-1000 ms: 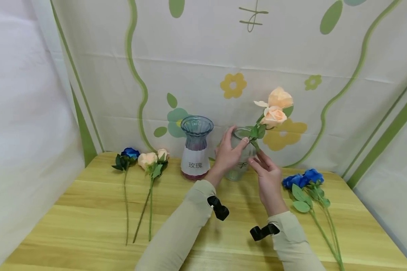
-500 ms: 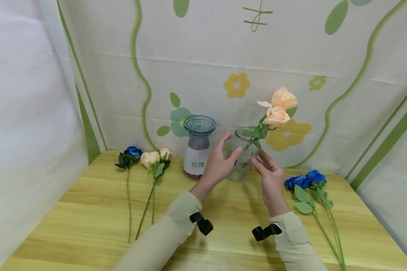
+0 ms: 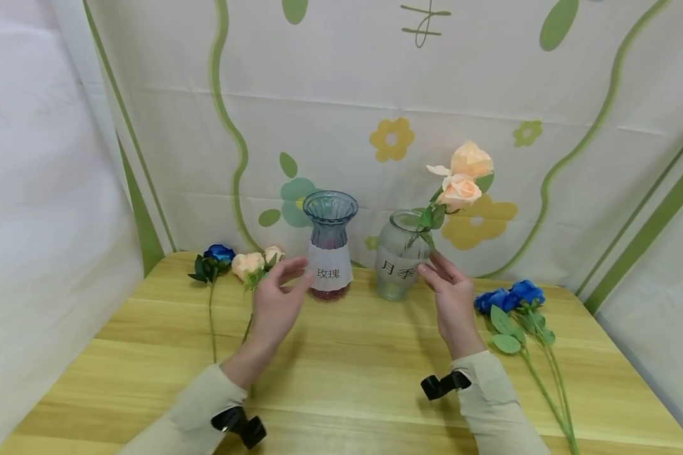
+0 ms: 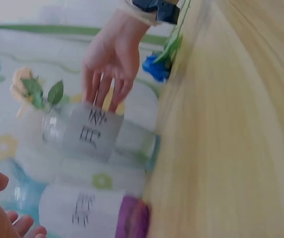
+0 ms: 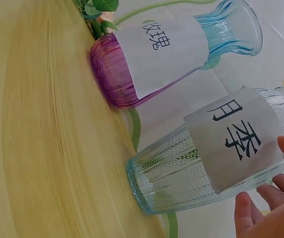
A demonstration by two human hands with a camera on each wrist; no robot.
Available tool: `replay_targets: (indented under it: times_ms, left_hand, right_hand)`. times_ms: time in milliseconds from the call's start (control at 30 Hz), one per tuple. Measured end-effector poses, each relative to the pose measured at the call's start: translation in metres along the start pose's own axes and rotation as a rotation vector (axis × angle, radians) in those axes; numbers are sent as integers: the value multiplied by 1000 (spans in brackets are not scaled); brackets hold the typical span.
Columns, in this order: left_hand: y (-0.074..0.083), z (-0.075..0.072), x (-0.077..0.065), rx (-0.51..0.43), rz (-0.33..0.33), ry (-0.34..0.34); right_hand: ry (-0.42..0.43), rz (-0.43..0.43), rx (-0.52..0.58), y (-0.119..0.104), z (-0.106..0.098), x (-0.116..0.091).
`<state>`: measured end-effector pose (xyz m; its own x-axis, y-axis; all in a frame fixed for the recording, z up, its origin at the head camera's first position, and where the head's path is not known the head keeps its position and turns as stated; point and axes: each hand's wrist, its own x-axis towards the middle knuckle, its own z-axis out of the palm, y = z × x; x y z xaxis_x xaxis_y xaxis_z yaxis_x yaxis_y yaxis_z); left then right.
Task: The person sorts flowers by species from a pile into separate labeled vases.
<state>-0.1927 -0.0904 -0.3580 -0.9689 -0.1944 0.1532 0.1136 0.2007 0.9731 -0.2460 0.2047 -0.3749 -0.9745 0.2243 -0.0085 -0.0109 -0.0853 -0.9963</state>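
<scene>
so the two hands are well apart here. left hand point(image 3: 276, 309) is up in the air holding nothing, fingers loosely bent with a gap to the thumb, just left of the blue-and-pink vase point(image 3: 330, 253) in the head view. right hand point(image 3: 455, 303) has its fingers and thumb up against the right side of the clear vase point(image 3: 401, 253), more resting on it than wrapped round it.

clear vase stands upright on the counter point(image 3: 370, 379), right of the blue-and-pink one and not touching it. its white label point(image 5: 239, 139) reads 月季, the other one's says 玫瑰. two peach roses point(image 3: 461, 189) are in the clear vase, leaning right over the rim.

further out, a blue flower point(image 3: 219, 254) and some peach flowers point(image 3: 248, 266) lie over on the left, stems partly hidden by the left arm. blue flowers point(image 3: 506, 302) lie right of the right hand. behind it all hangs a pale cloth point(image 3: 319, 145) with flowers and green vines on it.
</scene>
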Motion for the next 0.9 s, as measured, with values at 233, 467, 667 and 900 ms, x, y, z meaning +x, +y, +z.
replay_targets:
  times_ms: [233, 467, 667, 900]
  left_hand:
    - [-22, -50, -6, 48, -174, 29]
    - [-41, -74, -12, 130, -255, 52]
    - [-52, -82, -9, 208, -273, 43]
    - [-66, -83, -4, 288, -282, -36]
  right_hand:
    - [-13, 8, -3, -1, 0, 1]
    - [-3, 15, 13, -1, 0, 1]
    - [-4, 22, 15, -2, -2, 0]
    - [-2, 28, 10, -3, -2, 1]
